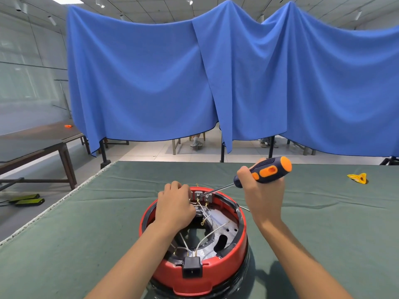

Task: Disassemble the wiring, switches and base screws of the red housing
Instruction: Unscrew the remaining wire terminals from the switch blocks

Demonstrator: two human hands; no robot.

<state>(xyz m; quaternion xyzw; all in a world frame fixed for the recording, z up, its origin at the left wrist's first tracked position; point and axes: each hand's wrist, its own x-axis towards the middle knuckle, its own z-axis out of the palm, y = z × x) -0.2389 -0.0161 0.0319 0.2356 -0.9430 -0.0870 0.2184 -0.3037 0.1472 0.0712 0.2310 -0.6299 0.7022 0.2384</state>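
The round red housing [241, 244] sits upside down on the green table cover, its open base facing up. Inside lie white wires [210, 233] with brass terminals over a grey metal plate. A black socket block [192, 269] is set in the near rim. Grey switches [204, 196] sit at the far rim. My left hand [174, 203] reaches into the far side, fingers curled around the wiring beside the switches. My right hand [262, 192] grips a dark blue and orange screwdriver [266, 171], whose tip touches the switches.
A small yellow-orange piece [358, 178] lies on the green table cover [86, 223] at the far right. A blue curtain [216, 83] hangs behind the table. A dark side table [32, 145] stands at the left, with foot pedals [28, 200] on the floor.
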